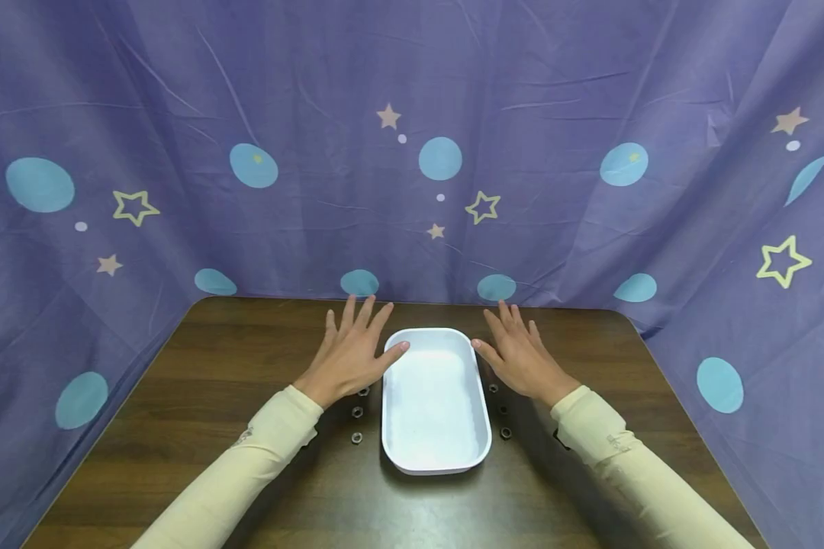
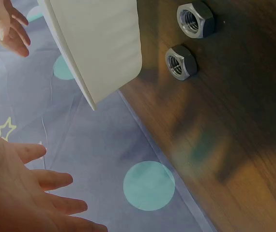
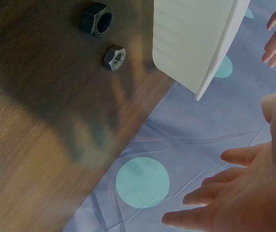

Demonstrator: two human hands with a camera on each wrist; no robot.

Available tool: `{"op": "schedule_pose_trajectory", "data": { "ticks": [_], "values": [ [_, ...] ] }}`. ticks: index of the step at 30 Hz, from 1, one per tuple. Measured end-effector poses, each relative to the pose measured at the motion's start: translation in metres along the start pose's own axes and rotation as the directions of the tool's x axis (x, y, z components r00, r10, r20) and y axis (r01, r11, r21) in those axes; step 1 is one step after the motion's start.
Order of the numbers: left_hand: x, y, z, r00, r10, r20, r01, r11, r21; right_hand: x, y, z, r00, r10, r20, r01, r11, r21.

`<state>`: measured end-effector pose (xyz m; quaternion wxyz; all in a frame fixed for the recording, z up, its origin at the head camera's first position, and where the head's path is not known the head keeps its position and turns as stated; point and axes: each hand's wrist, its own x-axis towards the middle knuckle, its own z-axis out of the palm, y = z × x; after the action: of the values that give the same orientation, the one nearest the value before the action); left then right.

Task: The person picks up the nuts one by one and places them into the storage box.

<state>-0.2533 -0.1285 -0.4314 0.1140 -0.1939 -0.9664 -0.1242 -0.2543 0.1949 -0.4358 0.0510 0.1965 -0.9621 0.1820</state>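
A white rectangular tray with rounded corners sits in the middle of the wooden table. My left hand hovers at its far left side, fingers spread and holding nothing; the thumb overlaps the rim in the head view. Over the far right side my right hand is held the same way, fingers straight and apart. Hex nuts stand in a column left of the tray, silvery in the left wrist view, where one nut shows its thread. Right of it are more nuts, including a black nut and a smaller nut.
The dark wooden table ends at a purple curtain printed with stars and blue dots, which hangs behind and along both sides. Pale sleeves cover both forearms.
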Motion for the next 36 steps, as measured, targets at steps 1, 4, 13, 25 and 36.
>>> {"op": "schedule_pose_trajectory", "data": {
  "ticks": [1, 4, 13, 25, 36],
  "values": [
    [0.0, -0.001, 0.0, 1.0, 0.003, -0.002, -0.003, 1.0, 0.002, 0.0, 0.0, 0.0, 1.0, 0.001, 0.001, -0.001, 1.0, 0.0],
    [-0.002, -0.002, 0.0, 1.0, 0.004, -0.007, -0.004, 1.0, 0.006, -0.002, -0.001, 0.0, 1.0, 0.002, 0.001, -0.002, 1.0, -0.002],
    [-0.012, -0.01, 0.0, 1.0, -0.004, 0.004, 0.004, 1.0, -0.005, -0.007, 0.0, 0.009, 1.0, 0.009, -0.002, -0.009, 1.0, -0.001],
    [-0.025, -0.012, 0.006, 1.0, -0.009, 0.019, 0.009, 1.0, -0.001, -0.018, 0.003, 0.019, 1.0, 0.011, 0.002, -0.011, 1.0, 0.007],
    [-0.031, -0.009, 0.017, 0.999, 0.002, 0.05, -0.003, 1.0, 0.018, -0.024, 0.008, 0.027, 1.0, 0.021, 0.0, -0.021, 1.0, 0.004]
  ]
}}
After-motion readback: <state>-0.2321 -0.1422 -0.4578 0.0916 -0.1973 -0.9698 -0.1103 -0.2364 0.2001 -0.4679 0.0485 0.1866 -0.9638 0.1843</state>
